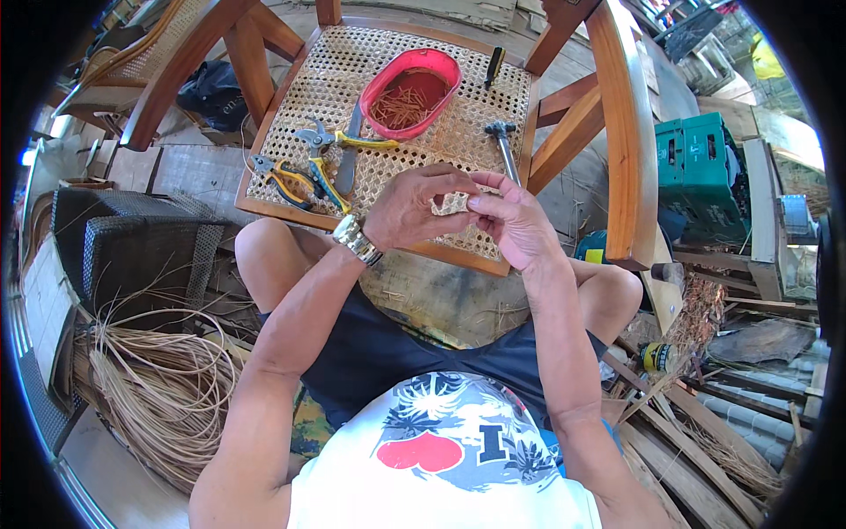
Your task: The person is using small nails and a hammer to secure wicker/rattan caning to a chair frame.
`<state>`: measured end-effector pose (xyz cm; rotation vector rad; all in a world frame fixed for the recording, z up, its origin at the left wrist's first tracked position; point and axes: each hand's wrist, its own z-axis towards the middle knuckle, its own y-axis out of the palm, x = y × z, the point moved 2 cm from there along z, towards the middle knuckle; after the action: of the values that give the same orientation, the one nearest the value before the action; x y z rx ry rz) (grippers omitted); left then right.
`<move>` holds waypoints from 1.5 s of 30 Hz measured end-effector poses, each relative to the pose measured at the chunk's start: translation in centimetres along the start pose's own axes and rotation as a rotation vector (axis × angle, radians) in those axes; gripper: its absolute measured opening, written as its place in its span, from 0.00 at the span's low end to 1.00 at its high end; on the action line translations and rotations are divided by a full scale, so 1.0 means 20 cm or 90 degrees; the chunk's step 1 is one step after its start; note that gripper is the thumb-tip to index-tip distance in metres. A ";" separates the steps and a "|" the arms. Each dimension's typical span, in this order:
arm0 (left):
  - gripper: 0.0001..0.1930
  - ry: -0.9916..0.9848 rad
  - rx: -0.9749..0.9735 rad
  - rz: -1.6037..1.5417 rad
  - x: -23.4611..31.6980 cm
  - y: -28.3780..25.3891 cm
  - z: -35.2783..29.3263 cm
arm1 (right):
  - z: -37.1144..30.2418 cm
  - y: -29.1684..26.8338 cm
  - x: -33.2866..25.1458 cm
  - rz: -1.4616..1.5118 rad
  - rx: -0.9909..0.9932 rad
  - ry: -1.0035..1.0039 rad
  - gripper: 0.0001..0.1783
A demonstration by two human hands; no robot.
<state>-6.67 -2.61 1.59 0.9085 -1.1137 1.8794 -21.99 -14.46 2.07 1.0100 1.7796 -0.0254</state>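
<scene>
Between my two hands is a small piece of woven cane webbing (451, 204), held above the front edge of a wooden chair's cane seat (317, 75). My left hand (414, 207) curls its fingers round the piece's left side. On its right side, my right hand (515, 216) pinches the piece between thumb and fingers. Left of my hands on the seat lie yellow-handled pruning shears (330, 141), pliers with orange and black handles (286, 181) and a flat blade (350, 163). A hammer (502, 141) rests just beyond my right hand.
A pink oval tub (451, 66) holding short cane pegs stands on the seat, near a black-and-yellow cutter (495, 66). Chair arms (621, 132) rise on both sides. Coiled rattan strands (159, 379) lie at left, a green crate (701, 176) at right, wood scraps (687, 441) lower right.
</scene>
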 end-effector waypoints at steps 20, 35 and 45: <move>0.12 0.126 -0.002 0.270 0.01 0.01 -0.02 | -0.01 0.01 -0.11 -0.383 -0.013 -0.090 0.25; 0.08 0.041 0.007 0.196 0.00 0.07 -0.05 | -0.06 -0.04 -0.02 -0.369 0.050 -0.122 0.19; 0.09 0.035 0.019 0.095 0.00 0.08 -0.06 | -0.11 -0.03 -0.05 -0.293 0.042 -0.106 0.15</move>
<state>-8.23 -1.99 0.53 0.8045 -1.1497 2.0350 -23.92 -14.56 3.61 0.6054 1.8289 -0.4441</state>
